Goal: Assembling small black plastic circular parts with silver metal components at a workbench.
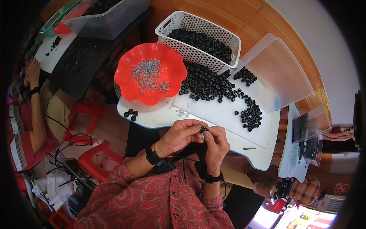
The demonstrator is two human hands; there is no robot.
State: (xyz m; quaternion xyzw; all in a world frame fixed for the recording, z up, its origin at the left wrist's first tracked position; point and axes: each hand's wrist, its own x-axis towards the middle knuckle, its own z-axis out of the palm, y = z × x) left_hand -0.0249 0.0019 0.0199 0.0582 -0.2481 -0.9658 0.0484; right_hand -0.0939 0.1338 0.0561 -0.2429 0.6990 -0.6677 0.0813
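My left hand (177, 138) and my right hand (216, 147) meet in front of me, just off the near edge of the white table (152, 120). Pinched between the fingertips of both is a small black plastic piece (204, 129), its details partly covered by the fingers. Beyond the hands, a large pile of black, round, hollow pieces (207, 84) lies on a white board (213, 114). To its left stands a red wavy-rimmed bowl (126, 80), holding many tiny silvery parts (146, 74) that look like springs. A few such parts (181, 113) lie near the board's edge.
A white perforated basket (198, 53) of black pieces stands at the back. On the right leans a clear plastic bin (282, 72). Several black pieces (131, 113) sit at the table's left edge. At far left, another person's hand (33, 70) rests by a dark table (82, 72). Red stools (97, 158) stand below.
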